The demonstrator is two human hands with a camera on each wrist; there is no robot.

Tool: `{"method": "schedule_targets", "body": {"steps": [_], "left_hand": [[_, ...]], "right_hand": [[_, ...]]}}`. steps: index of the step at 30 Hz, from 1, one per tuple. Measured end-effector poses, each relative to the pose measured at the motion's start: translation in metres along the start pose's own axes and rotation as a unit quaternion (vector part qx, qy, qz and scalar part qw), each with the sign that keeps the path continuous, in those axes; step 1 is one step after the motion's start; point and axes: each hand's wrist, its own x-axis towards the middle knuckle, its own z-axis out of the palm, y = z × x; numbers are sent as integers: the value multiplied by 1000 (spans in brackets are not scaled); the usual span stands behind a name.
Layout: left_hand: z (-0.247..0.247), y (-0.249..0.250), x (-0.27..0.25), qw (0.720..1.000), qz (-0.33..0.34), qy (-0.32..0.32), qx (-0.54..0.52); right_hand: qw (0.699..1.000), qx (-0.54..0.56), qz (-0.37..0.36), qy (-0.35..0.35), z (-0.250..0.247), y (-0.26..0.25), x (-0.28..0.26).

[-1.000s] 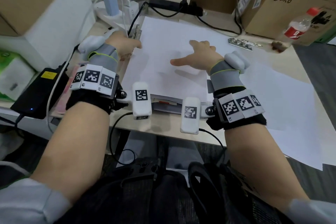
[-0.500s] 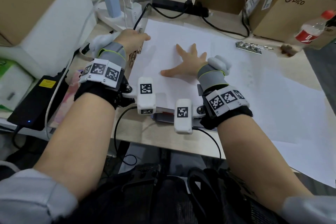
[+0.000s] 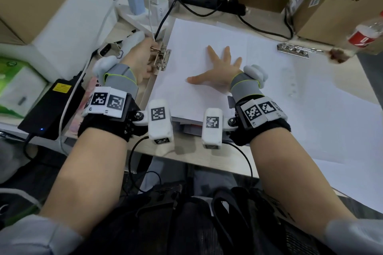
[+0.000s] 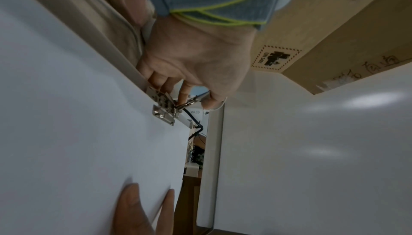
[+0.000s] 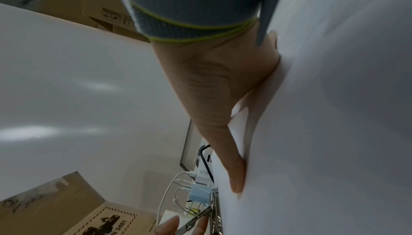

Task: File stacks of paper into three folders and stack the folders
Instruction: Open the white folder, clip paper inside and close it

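Observation:
A stack of white paper (image 3: pixel 192 47) lies in an open folder (image 3: pixel 148 89) at the desk's middle. My right hand (image 3: pixel 219 66) presses flat on the top sheet, fingers spread; in the right wrist view the thumb (image 5: pixel 236 173) lies along the paper. My left hand (image 3: pixel 152 56) is at the folder's metal clip (image 3: pixel 163 59) on the stack's left edge. The left wrist view shows the left hand (image 4: pixel 191 97) pinching the raised clip lever (image 4: pixel 194 100) above the clip base (image 4: pixel 163 111). More folders (image 3: pixel 186 125) show under the stack's near edge.
A second metal clip (image 3: pixel 294 49) lies at the right, with loose white sheets (image 3: pixel 331 120) spreading to the desk's right edge. A power strip with chargers (image 3: pixel 143 6) and cables sits behind. Cardboard boxes (image 3: pixel 342 6), a bottle (image 3: pixel 364 35) and a black power brick (image 3: pixel 51 105) surround the area.
My right hand has flattened and spread its fingers on the paper. My left hand has moved onto the clip and taken hold of its lever.

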Motion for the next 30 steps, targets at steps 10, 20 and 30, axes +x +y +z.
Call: {"method": "schedule_targets", "body": {"steps": [10,20,30], "left_hand": [[-13,-21,-9,997,-40,-69,-21],[1,-33,-11,1000,4,-11,-5],[4,-41,-5,1000,22,-1,-4]], "right_hand": [[1000,18,6,11,5,0,3],[1000,-6,16,11,9,3,9],[1000,-5,13,20,10,4,11]]}}
